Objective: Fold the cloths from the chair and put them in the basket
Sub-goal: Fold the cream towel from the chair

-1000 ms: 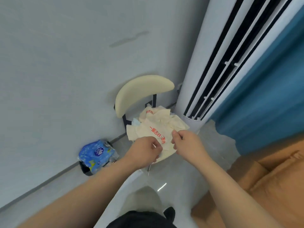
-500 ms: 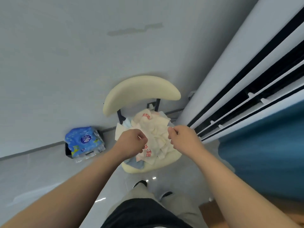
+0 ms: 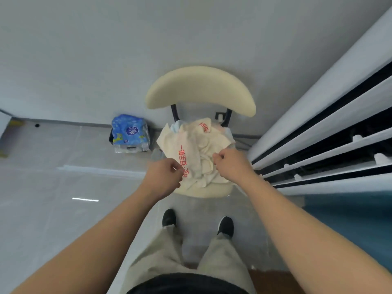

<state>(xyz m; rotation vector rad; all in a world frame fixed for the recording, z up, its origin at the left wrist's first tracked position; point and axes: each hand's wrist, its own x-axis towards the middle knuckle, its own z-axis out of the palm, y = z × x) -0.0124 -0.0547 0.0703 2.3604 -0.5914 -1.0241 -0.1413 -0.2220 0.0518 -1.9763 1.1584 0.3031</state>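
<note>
A cream chair with a curved backrest stands against the wall. Its seat holds a crumpled heap of cream cloths with red printed letters. My left hand pinches the near left edge of the top cloth, by the red print. My right hand pinches the same cloth at its right edge. Both hands hover just above the seat's front. No basket is in view.
A blue pack of tissue rolls lies on the floor left of the chair. A tall white air conditioner stands close on the right, with a blue curtain beyond. My shoes stand right before the chair.
The view has tipped downward and closer to the chair. My hands have spread a little apart while keeping their pinch on the top cloth.
</note>
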